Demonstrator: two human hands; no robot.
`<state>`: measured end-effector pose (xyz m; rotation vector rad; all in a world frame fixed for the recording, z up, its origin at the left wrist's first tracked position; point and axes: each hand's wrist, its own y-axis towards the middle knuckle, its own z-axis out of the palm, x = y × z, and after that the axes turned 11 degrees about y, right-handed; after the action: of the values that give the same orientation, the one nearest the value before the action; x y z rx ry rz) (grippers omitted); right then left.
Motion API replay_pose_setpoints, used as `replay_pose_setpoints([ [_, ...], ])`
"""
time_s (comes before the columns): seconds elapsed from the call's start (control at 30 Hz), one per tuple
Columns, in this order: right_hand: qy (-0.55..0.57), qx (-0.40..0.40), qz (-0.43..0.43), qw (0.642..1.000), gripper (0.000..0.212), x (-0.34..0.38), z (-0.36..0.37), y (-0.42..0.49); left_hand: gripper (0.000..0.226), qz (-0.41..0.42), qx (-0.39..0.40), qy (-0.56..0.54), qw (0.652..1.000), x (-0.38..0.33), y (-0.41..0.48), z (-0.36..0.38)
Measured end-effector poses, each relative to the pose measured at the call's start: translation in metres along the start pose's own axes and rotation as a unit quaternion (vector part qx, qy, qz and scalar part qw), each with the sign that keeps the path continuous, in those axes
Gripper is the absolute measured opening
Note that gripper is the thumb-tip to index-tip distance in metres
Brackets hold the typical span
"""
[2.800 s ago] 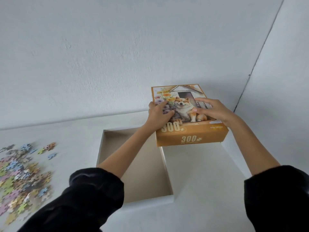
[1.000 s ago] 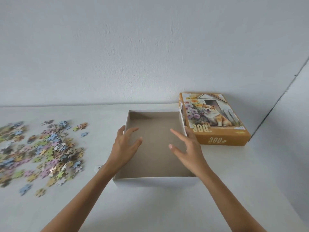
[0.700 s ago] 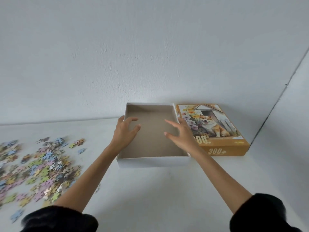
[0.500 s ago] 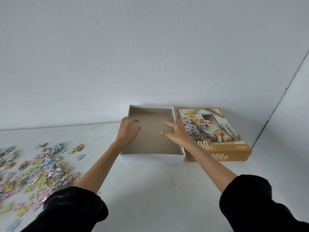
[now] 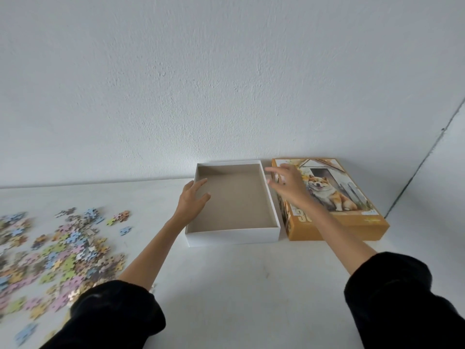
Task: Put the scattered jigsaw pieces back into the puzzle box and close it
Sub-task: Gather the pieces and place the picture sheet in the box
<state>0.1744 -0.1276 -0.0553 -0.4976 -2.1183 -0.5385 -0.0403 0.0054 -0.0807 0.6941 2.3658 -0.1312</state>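
Observation:
The white puzzle box base (image 5: 232, 236) lies open and empty against the back wall, brown inside. My left hand (image 5: 192, 201) rests on its left wall, fingers straight, thumb over the rim. My right hand (image 5: 288, 186) hovers above the gap between the base and the lid, fingers spread and holding nothing. The orange lid (image 5: 337, 224) with a dog picture lies picture-up just right of the base. Several pastel jigsaw pieces (image 5: 57, 250) are scattered on the white table at the left.
A white wall (image 5: 226, 84) stands right behind the box and lid. A second wall closes the corner at the right (image 5: 440, 185). White tabletop (image 5: 251, 285) stretches in front of the box between my black sleeves.
The lid was set down at the right and both hands let go of it. The base has slid back towards the wall. My right hand has moved right, over the lid's edge.

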Motion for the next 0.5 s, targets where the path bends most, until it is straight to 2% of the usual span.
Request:
replay_pose_setpoints([
  [0.1, -0.094, -0.025, 0.032, 0.995, 0.043, -0.027, -0.027, 0.012, 0.048, 0.001, 0.006, 0.003, 1.000, 0.000, 0.001, 0.001],
  [0.23, -0.232, -0.050, 0.091, 0.967, 0.051, -0.058, -0.053, 0.015, 0.049, 0.001, 0.010, 0.001, 1.000, -0.002, 0.004, 0.004],
  [0.37, -0.266, -0.077, 0.198, 0.940, 0.061, -0.080, -0.077, 0.012, 0.049, -0.001, 0.014, 0.004, 1.000, -0.001, 0.007, 0.005],
  [0.5, -0.258, -0.070, 0.217, 0.939, 0.064, -0.084, -0.082, 0.009, 0.048, 0.004, 0.011, 0.001, 1.000, 0.000, 0.009, 0.008],
])
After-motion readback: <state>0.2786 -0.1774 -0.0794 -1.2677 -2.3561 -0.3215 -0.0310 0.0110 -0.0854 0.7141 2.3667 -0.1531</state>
